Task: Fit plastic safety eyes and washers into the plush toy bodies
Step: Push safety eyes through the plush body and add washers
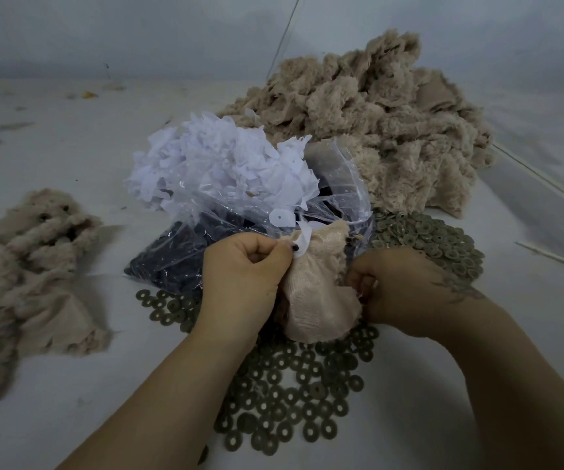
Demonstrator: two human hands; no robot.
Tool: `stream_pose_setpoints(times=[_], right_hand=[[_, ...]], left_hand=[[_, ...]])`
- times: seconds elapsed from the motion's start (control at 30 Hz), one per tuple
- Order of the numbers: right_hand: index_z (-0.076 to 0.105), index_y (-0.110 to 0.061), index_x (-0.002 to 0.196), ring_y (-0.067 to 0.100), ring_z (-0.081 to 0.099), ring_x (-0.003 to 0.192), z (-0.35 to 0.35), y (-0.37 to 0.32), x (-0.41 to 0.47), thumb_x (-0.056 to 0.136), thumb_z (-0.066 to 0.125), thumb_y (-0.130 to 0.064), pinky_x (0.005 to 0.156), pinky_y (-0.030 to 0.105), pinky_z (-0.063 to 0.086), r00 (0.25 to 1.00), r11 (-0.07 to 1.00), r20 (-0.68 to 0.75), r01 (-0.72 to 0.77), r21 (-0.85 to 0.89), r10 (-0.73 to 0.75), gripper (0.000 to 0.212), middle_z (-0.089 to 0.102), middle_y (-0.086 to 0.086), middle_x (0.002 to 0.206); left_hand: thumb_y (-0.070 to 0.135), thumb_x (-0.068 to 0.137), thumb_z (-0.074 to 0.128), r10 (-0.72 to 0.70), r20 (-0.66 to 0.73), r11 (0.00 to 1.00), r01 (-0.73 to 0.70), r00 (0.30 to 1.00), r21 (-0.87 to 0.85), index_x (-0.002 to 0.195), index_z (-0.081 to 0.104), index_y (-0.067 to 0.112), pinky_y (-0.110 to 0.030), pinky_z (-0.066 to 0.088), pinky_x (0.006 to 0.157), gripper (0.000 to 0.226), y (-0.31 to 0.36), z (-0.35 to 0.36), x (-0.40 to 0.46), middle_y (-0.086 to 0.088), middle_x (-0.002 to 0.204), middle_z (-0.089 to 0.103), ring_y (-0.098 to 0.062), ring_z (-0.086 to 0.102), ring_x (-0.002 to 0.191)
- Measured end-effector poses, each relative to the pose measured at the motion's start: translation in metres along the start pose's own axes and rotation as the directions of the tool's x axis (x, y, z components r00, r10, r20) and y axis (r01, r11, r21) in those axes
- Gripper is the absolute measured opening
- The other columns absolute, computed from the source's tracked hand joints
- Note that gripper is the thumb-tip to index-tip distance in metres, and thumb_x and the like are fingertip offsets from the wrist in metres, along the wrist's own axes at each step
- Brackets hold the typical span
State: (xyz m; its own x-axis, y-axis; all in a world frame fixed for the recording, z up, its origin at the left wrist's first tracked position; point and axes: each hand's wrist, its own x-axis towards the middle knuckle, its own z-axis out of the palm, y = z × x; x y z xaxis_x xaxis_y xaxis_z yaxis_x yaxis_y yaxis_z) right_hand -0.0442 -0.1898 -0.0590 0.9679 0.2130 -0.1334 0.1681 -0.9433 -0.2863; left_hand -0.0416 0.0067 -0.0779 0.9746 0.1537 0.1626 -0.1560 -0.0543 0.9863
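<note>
Bench (70,164) bearing a plush pile (375,123) and scattered washers (290,395). Centre: inside-out plush body (314,300), gripped by left hand (243,276), which pinches a dark eye (295,246), and by right hand (402,293).

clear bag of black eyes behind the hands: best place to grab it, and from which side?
Take the clear bag by its loose upper film, the crumpled flap at the right, coming from above. The black eyes sag low and left, so the film up there is slack and pinchable. The white paper scraps crowd the mouth, and both hands, left hand and right hand, block the near side with the plush body.
</note>
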Motion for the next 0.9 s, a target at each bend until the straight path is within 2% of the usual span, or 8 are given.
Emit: stream_pose_setpoints(times=[0.13,0.23,0.47,0.6,0.73,0.8,0.87,0.9], right_hand=[[0.063,-0.026,0.084,0.011,0.059,0.079,-0.001,-0.007,-0.004,0.077,0.073,-0.015,0.063,0.02,0.047,1.0,0.999,0.015,0.011,-0.039,-0.01,0.016,0.061,-0.011,0.083],[0.069,-0.02,0.095,0.016,0.062,0.085,-0.003,-0.011,-0.006,0.077,0.073,-0.015,0.074,0.031,0.054,0.999,0.999,0.036,-0.018,-0.034,0.019,0.018,0.066,-0.003,0.09],[0.071,-0.027,0.095,0.011,0.061,0.083,0.0,-0.01,-0.003,0.075,0.075,-0.009,0.06,0.01,0.04,0.999,0.999,0.041,-0.024,0.021,0.023,0.027,0.067,-0.009,0.09],[0.073,-0.03,0.088,0.008,0.063,0.079,-0.001,-0.005,-0.003,0.073,0.077,-0.01,0.061,0.011,0.044,0.999,0.997,0.035,-0.031,0.075,0.029,0.026,0.067,-0.011,0.086],[0.068,-0.035,0.078,0.003,0.067,0.071,-0.006,0.0,-0.001,0.078,0.078,-0.01,0.06,0.011,0.05,0.995,0.98,0.054,-0.088,0.18,0.079,0.027,0.071,-0.012,0.076],[0.07,-0.032,0.08,0.005,0.069,0.063,-0.011,-0.001,-0.002,0.082,0.078,-0.014,0.054,0.013,0.054,0.967,0.918,-0.189,-0.087,0.387,0.171,0.021,0.072,-0.011,0.07],[0.073,-0.027,0.086,0.007,0.071,0.063,-0.018,-0.007,-0.009,0.082,0.079,-0.017,0.055,0.016,0.057,0.801,0.806,-0.535,0.116,0.58,0.269,0.012,0.073,-0.008,0.071],[0.074,-0.025,0.088,0.007,0.071,0.066,-0.02,-0.013,-0.012,0.082,0.078,-0.017,0.058,0.015,0.056,0.747,0.726,-0.601,0.243,0.643,0.282,0.01,0.074,-0.007,0.073]], left_hand=[[0.014,0.087,0.073,0.007,-0.008,1.0,-0.007,1.0,0.021,0.069,0.075,0.016,-0.055,0.058,0.072,0.018,0.0,0.0,0.0,-0.012,0.067,0.072,-0.045,0.064,0.074],[0.015,0.086,0.074,0.003,-0.004,1.0,-0.003,1.0,0.024,0.07,0.075,0.015,-0.052,0.059,0.072,0.016,0.0,0.001,-0.001,-0.008,0.068,0.073,-0.04,0.067,0.075],[0.015,0.086,0.074,0.028,-0.009,0.998,-0.027,1.0,0.059,0.068,0.075,0.016,-0.047,0.059,0.065,0.018,-0.001,0.0,0.0,-0.007,0.065,0.072,-0.038,0.066,0.067],[0.016,0.086,0.074,0.026,0.0,0.997,-0.026,1.0,0.072,0.068,0.075,0.017,-0.041,0.059,0.061,0.018,-0.002,-0.001,0.0,-0.002,0.062,0.071,-0.019,0.064,0.057],[0.016,0.086,0.074,0.027,0.001,0.996,-0.027,1.0,0.079,0.07,0.075,0.018,-0.032,0.058,0.059,0.016,-0.003,-0.001,0.0,0.0,0.063,0.071,-0.014,0.063,0.056],[0.016,0.087,0.074,0.027,-0.003,0.996,-0.027,1.0,0.083,0.071,0.075,0.017,-0.03,0.056,0.057,0.016,-0.003,-0.001,-0.001,-0.001,0.062,0.071,-0.013,0.062,0.055],[0.017,0.086,0.074,0.032,-0.009,0.995,-0.031,0.999,0.096,0.071,0.075,0.017,-0.033,0.056,0.056,0.016,-0.004,0.0,-0.002,-0.002,0.061,0.07,-0.015,0.061,0.054],[0.018,0.086,0.074,0.036,-0.009,0.994,-0.034,0.999,0.108,0.071,0.074,0.017,-0.034,0.055,0.055,0.015,-0.004,0.001,-0.002,-0.002,0.061,0.07,-0.016,0.061,0.053]])
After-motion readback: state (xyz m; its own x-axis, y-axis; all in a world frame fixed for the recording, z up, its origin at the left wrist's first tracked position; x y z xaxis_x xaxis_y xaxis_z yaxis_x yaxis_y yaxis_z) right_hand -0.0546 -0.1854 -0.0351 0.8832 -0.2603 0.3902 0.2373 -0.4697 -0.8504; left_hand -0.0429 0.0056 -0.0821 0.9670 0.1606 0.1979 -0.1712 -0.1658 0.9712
